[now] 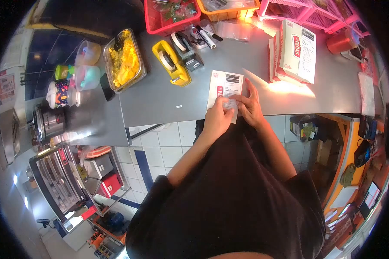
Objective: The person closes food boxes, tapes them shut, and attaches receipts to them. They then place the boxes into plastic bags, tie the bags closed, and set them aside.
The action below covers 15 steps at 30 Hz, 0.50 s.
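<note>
A white printed carton (217, 88) with a red logo and a white label with black bars lies at the front edge of the grey table. My left hand (218, 120) is over its lower left part, fingers curled and pressed together on it. At its right side my right hand (250, 105) grips the edge, with thumb and index finger close to the label's lower part. The two hands' fingertips nearly meet on the label. The fingers hide the carton's lower middle. Just left of it, a tiny white slip (179, 106) lies on the table.
A yellow tape dispenser (181, 77), a black dispenser (192, 58) and markers (206, 38) lie behind. A stack of similar cartons (296, 56) stands right. A tray of yellow food (125, 60) is left. Red (160, 26) and orange baskets (229, 15) line the back.
</note>
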Each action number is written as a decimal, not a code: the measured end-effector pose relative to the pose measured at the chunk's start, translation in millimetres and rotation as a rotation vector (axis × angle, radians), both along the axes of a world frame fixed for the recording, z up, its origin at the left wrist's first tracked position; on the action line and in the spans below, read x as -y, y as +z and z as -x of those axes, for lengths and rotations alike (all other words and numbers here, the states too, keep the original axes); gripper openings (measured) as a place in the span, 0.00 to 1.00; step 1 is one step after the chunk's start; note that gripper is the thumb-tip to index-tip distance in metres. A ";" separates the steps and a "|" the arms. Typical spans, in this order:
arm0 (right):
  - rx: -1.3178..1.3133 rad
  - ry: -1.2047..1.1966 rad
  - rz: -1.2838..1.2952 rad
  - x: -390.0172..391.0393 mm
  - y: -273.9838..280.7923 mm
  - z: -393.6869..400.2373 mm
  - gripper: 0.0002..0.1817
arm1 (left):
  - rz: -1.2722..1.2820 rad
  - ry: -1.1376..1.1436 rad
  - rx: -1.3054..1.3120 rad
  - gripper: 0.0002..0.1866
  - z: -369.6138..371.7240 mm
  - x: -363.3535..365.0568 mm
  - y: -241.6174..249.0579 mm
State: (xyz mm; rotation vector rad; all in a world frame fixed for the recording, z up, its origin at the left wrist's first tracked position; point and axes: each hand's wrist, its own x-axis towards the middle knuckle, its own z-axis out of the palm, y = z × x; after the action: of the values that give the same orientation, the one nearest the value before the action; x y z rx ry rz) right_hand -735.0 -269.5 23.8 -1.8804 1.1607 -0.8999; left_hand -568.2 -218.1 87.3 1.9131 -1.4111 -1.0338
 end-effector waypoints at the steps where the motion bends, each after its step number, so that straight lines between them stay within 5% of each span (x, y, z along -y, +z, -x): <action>1: 0.006 0.000 -0.017 0.0 -0.4 -0.2 0.19 | 0.000 -0.003 0.002 0.21 -0.6 -0.3 -1.6; 7: -0.291 -0.014 0.135 -13.9 36.6 -10.5 0.28 | -0.303 -0.161 0.384 0.25 -35.2 -7.3 20.9; 10: -0.476 0.109 0.230 -22.4 63.7 -25.9 0.40 | -0.218 0.454 0.063 0.37 -74.7 -3.7 9.2; 13: -0.524 0.327 0.299 -28.4 68.1 -45.5 0.46 | 0.142 0.754 -0.102 0.45 -98.5 22.1 -44.8; 15: -0.651 0.400 0.410 -26.6 52.9 -60.3 0.44 | 0.230 0.733 -0.096 0.49 -95.1 45.0 -44.9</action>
State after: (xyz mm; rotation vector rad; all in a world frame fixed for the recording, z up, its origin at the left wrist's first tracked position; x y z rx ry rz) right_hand -674.6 -242.9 76.7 -2.7443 0.9234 -0.3082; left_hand -473.1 -263.0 42.4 1.9328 -0.6349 -0.5659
